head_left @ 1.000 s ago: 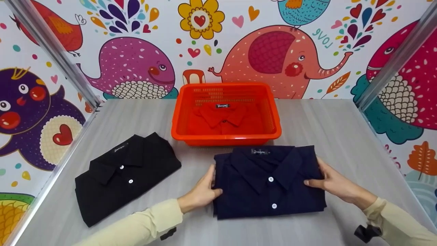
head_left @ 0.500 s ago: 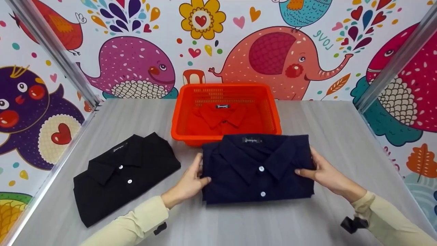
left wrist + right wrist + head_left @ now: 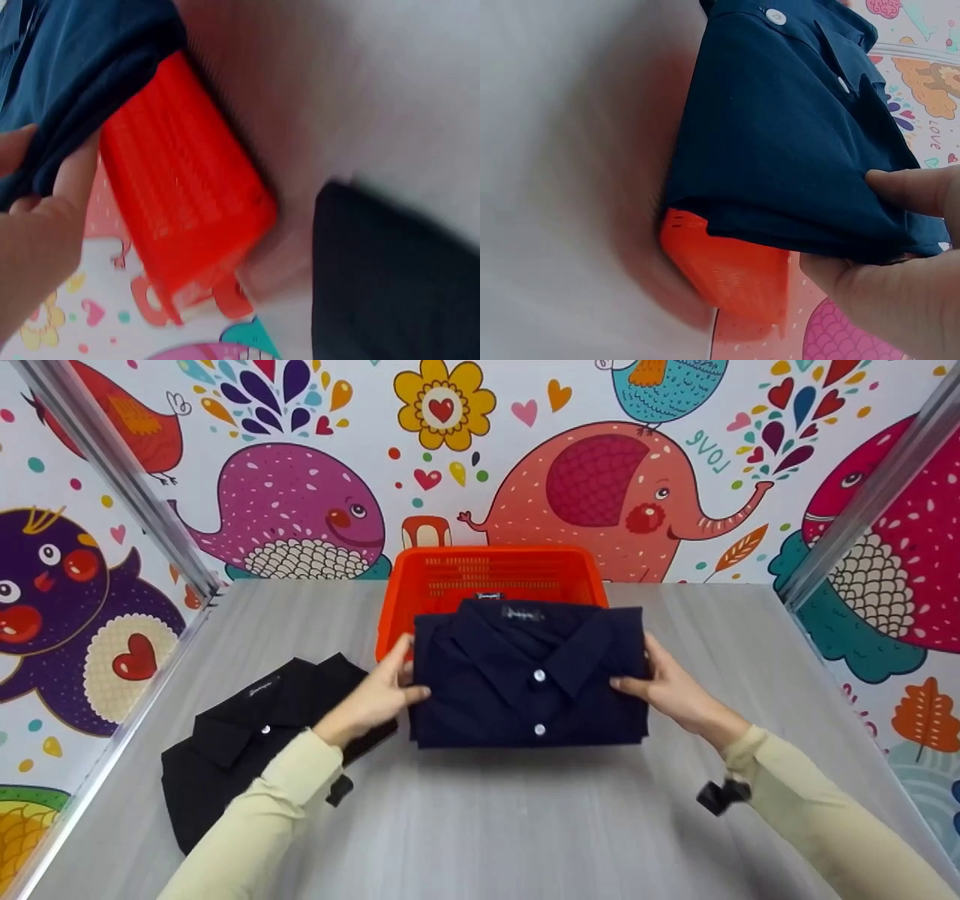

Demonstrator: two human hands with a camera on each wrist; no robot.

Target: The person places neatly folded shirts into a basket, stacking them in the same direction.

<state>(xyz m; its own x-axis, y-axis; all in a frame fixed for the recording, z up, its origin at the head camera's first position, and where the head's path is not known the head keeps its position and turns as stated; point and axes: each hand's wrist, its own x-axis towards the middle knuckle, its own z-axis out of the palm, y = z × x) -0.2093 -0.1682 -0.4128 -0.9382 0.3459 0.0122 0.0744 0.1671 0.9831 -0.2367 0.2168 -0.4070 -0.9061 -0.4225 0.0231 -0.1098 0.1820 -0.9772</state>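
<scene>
A folded navy shirt with white buttons hangs above the table, overlapping the front of an orange plastic basket in the head view. My left hand grips its left edge, thumb on top and fingers beneath. At the opposite edge my right hand pinches the folded cloth the same way; the right wrist view shows the thumb on the navy shirt. Inside the basket a red shirt is mostly hidden, with only its collar label peeking out behind the navy collar.
A folded black shirt lies on the table at the left, partly under my left forearm in the head view. The grey table ends at a wall printed with cartoon animals. Metal posts stand at both back corners.
Both hands have lifted the navy shirt off the table and carried it forward and left, so it now covers the basket's front rim. The black shirt stays where it was.
</scene>
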